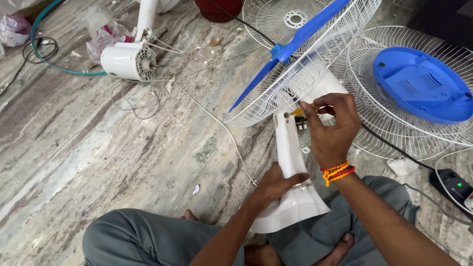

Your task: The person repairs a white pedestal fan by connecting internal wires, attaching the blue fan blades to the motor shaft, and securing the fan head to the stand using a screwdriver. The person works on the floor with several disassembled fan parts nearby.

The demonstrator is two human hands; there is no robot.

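I sit cross-legged on a marble floor with a white fan stand [290,148] lying between my knees. My left hand [276,184] grips the stand's lower part near its flared base. My right hand [331,125], with orange bead bracelets on the wrist, pinches a small orange-handled tool [298,111] at the stand's upper end. Just above it lies a white wire fan guard [300,74] with a blue blade [290,47] resting in it.
A second wire guard holding a blue plastic cover [423,91] lies at right. A white fan motor [129,61] with loose wires sits upper left. A black power strip [453,187] and cable lie at right. A green hose [39,44] curves at upper left.
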